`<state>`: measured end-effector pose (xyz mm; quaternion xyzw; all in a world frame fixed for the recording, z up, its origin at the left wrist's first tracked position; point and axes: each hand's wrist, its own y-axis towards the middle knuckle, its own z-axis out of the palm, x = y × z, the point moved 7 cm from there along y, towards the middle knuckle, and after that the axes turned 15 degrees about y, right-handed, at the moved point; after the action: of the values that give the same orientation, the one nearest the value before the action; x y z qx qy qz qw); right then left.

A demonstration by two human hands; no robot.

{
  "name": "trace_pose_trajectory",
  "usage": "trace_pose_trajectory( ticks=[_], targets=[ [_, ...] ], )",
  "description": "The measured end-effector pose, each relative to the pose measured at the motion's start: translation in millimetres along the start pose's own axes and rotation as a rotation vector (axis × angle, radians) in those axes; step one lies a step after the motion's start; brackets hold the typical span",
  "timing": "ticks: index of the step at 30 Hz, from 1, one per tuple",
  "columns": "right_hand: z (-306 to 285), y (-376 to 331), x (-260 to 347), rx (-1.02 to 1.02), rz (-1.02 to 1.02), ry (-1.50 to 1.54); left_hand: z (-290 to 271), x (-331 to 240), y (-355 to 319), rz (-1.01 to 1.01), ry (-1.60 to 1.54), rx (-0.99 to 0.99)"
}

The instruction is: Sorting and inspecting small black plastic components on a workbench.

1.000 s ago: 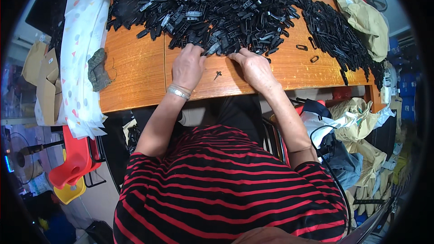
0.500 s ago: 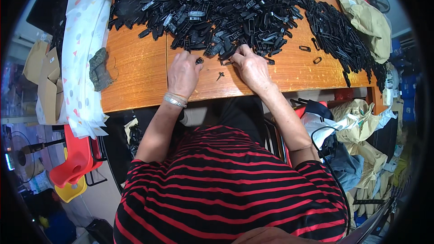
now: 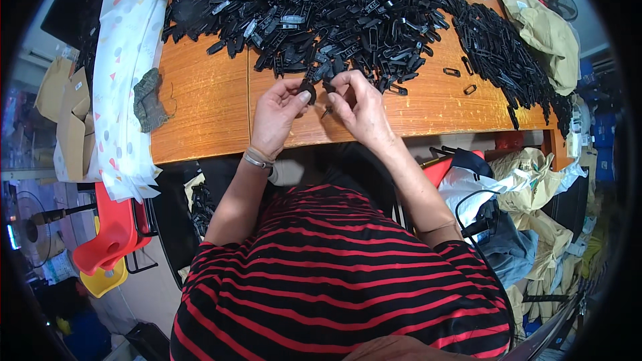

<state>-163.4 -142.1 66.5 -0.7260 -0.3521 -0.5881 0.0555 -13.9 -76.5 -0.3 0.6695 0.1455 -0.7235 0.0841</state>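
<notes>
Two black pieces: we hold one in each grip, close together in front of the big heap; we cannot tell whether they touch.
Left piece [image 3: 307, 91]: it sits at the tips of our left grip [image 3: 275, 120], standing up past the thumb, which presses its near side.
Left grip: clamped on that piece, thumb against bent fingers.
Right piece [image 3: 328, 85]: it lies at the fingertips of our right grip [image 3: 363, 112], on the side facing the left one; its outline is partly hidden.
Right grip: clamped on that piece, thumb below and forefinger curled above.
Small dark pin [image 3: 326, 111]: just beside our right thumb, near the front of the surface.
Big heap [image 3: 301, 17]: black parts piled right behind both grips.
Loose frames: three lie to our right, one [image 3: 451, 71] flat, another [image 3: 470, 89] tilted, the third [image 3: 466, 65] near the second heap [image 3: 498, 57].
Wooden surface [image 3: 207, 103]: it carries all of these, its grain worn in patches.
Grey-green cloth [image 3: 148, 100]: well to our left, against the dotted sheet [image 3: 124, 87].
Tan bag [image 3: 545, 40]: beyond the second heap, on our far right.
</notes>
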Motion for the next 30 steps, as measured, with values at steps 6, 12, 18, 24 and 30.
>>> trace_pose_trajectory(
  ticks=[6,12,18,24,30],
  targets=[
    [10.9,-9.4,3.1,-0.067,-0.058,0.148,5.8,-10.2,-4.5,0.059,-0.05,0.024],
    [14.2,-10.3,5.2,-0.061,-0.116,0.163,6.6,-15.7,-10.0,0.127,-0.073,0.017],
    [19.7,-19.6,13.2,-0.058,-0.126,-0.025,14.6,-11.8,-22.1,0.166,-0.02,-0.051],
    [36.7,-39.2,8.7,-0.135,-0.074,-0.036,13.7,-6.9,-41.5,0.18,0.055,-0.079],
    [61.9,-48.1,15.1,-0.031,-0.127,0.134,13.5,-23.4,-50.8,0.158,-0.069,0.066]
  ],
)
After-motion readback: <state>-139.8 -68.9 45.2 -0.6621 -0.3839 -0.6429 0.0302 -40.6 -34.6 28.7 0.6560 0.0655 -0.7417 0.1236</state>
